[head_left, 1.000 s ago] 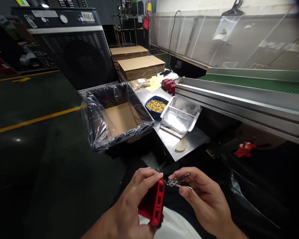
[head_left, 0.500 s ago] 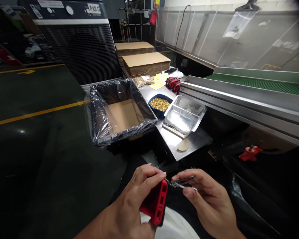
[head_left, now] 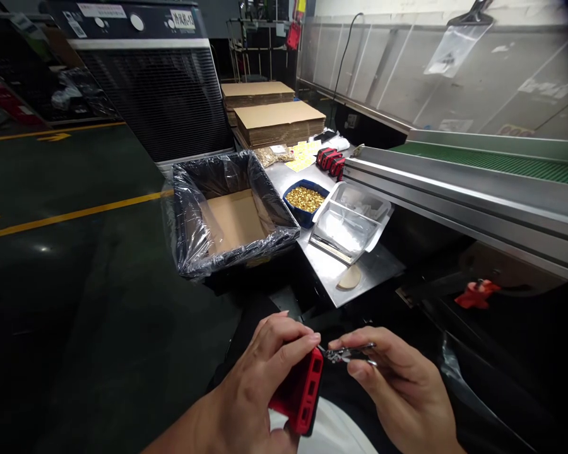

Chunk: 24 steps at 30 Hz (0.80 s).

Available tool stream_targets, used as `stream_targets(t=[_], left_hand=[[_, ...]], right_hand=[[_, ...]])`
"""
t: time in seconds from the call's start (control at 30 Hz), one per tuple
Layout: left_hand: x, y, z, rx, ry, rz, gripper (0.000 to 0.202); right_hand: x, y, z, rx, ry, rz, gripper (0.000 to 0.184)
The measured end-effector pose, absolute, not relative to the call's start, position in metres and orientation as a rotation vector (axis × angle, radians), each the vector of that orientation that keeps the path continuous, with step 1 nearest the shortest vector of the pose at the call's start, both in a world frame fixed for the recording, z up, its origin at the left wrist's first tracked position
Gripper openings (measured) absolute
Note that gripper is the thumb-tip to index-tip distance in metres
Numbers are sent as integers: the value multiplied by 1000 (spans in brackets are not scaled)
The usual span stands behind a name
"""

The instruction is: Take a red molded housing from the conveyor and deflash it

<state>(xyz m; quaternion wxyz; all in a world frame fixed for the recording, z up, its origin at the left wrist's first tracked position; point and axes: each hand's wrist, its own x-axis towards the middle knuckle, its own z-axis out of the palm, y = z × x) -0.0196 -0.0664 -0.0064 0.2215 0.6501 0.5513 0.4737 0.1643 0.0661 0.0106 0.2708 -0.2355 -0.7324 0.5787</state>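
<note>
Bright table, dark margins

Light falls from above: the cardboard stacks (head_left: 279,115) are bright on top, darker down their sides. Glare whitens the clear tray (head_left: 343,224) and the steel table (head_left: 322,271) and streaks the plastic liner (head_left: 188,252). The floor (head_left: 99,302) at left is dim with one small highlight; the near right sinks into blackness. Wide-angle stretch tilts the far-left cooler (head_left: 156,101). White marks (head_left: 546,88) on the right-hand wall (head_left: 388,75) are smeared, while the left hand (head_left: 260,378) and right hand (head_left: 402,384) look fairly sharp.

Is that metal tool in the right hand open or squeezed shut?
The metal tool is open: its two handles spread apart in the right hand, with a gap visible between them.
</note>
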Motion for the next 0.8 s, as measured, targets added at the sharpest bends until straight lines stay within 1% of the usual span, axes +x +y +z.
stream_targets(t=[0.2,0.3,0.47,0.67,0.8], left_hand=[[-21,-67,-4,1799,1512,1293,95],[-22,-66,-1,1834,1523,1266,95],[-25,-64,3,1851,1557,1240,97],[-24,-67,3,1880,1591,1195,93],[-21,-67,5,1896,1601,1202,90]], right_hand=[[162,66,13,-758,-1851,1545,16],[165,71,15,-670,-1950,1503,19],[169,81,20,-499,-2206,1412,31],[168,85,29,-443,-2346,1325,26],[165,87,32,-390,-2391,1277,26]])
